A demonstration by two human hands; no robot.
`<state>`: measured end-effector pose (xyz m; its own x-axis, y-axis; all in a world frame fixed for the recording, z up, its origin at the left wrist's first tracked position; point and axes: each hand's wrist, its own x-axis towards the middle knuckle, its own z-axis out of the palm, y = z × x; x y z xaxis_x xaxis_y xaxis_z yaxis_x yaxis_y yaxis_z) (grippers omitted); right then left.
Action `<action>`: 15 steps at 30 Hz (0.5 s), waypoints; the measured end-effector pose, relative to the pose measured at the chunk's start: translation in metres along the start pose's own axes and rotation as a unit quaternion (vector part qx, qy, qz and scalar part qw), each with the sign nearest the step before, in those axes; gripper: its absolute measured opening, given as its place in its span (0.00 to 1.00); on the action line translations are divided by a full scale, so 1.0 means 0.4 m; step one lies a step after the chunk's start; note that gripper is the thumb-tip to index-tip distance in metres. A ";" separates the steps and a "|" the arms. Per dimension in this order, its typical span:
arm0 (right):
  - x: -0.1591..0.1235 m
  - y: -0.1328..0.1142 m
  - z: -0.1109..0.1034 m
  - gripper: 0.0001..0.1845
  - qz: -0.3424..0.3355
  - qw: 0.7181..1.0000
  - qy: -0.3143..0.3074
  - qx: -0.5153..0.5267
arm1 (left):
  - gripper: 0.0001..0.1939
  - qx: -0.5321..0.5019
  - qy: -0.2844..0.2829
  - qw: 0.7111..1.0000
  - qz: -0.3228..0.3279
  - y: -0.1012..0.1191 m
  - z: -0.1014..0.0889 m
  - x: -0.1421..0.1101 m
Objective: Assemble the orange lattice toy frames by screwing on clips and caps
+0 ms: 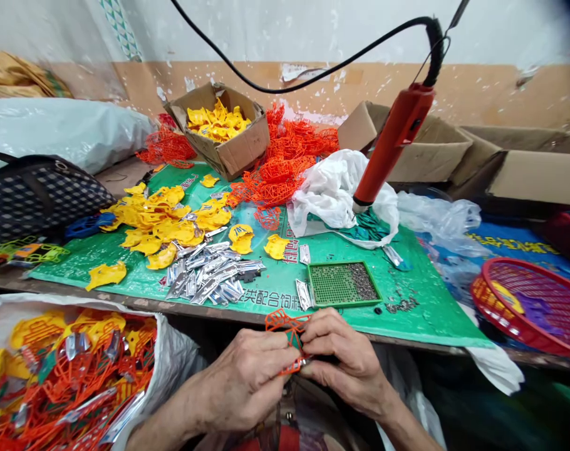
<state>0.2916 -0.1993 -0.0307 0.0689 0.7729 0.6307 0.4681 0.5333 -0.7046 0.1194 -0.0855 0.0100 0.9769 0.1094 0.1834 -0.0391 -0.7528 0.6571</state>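
Both hands meet at the bottom centre, just in front of the table's near edge. My left hand [247, 382] and my right hand [344, 357] are both closed round one orange plastic lattice piece [285, 326], which has a green part tucked into it between the fingers. Its upper end sticks out above my thumbs. On the green mat [421, 300] straight ahead lie a small green tray of tiny screws [344, 285], a heap of silver metal strips [210, 275] and a spread of yellow plastic pieces [160, 219].
A red electric screwdriver [393, 144] hangs on a black cable over a white plastic bag [332, 188]. Behind are orange lattice pieces [285, 163] and a cardboard box of yellow parts [219, 125]. A bag of assembled pieces [69, 369] sits lower left, a red basket [533, 307] right.
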 end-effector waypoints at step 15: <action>0.190 0.104 -0.313 0.35 0.112 0.879 0.398 -0.235 | 0.06 -0.668 0.180 0.639 -0.337 -0.067 0.067 0.013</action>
<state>0.4268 -0.1614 0.0286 0.7133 0.2546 0.6530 0.6642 0.0519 -0.7457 0.1312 -0.0821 -0.0261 0.7646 0.4396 -0.4714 -0.0139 0.7424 0.6698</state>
